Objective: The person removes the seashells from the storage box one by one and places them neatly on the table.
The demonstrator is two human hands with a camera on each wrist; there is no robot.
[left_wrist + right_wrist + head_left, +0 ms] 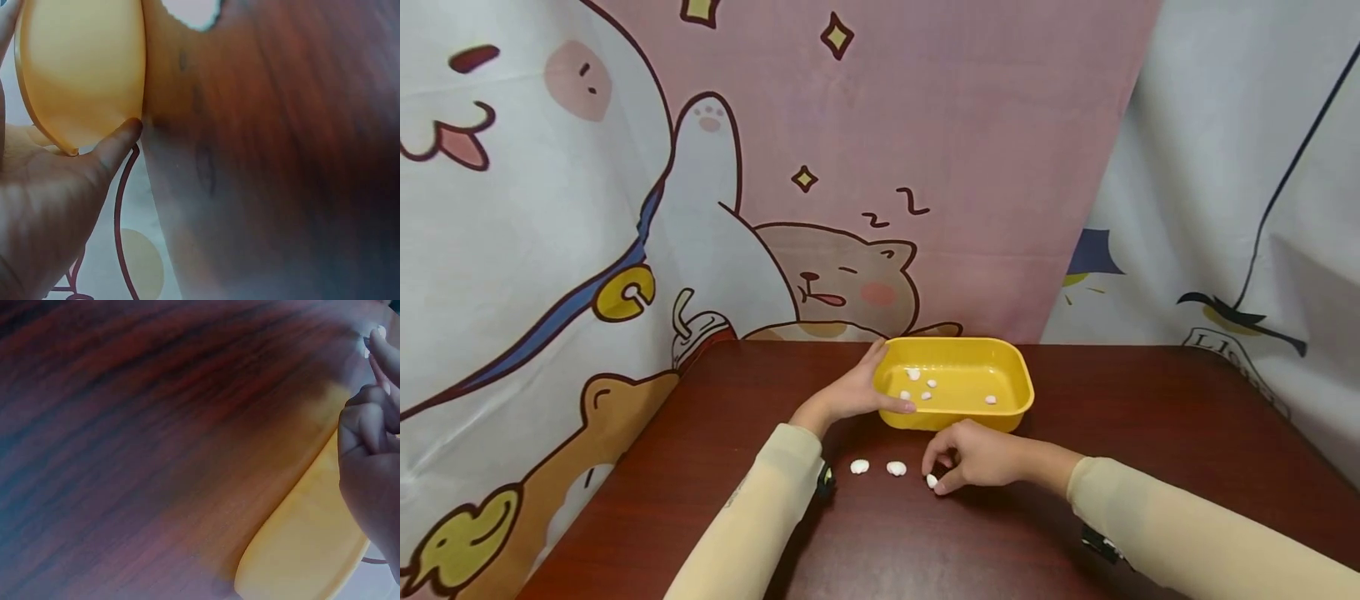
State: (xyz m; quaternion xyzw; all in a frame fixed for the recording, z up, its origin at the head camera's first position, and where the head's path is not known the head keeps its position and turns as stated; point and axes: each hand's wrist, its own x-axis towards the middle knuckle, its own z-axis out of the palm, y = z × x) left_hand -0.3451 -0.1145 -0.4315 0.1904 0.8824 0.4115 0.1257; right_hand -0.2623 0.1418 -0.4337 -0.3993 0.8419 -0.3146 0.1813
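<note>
My left hand [853,390] holds the left end of a yellow plastic basin [957,422], thumb along its front wall and fingers at the back-left rim. In the left wrist view the thumb [119,144] lies against the basin's side wall. In front of the basin, my right hand [981,454] pinches a small white shell [932,481] between thumb and fingers, low over the table. Two more white shells, one on the left [860,467] and one in the middle [897,468], lie in a row beside it. Several small white pieces [913,374] are scattered inside the basin.
The dark red-brown wooden table [760,375] spreads out on both sides of the basin. Behind it hangs a pink and white cartoon-print cloth [1000,167], which also runs down the table's left and right sides.
</note>
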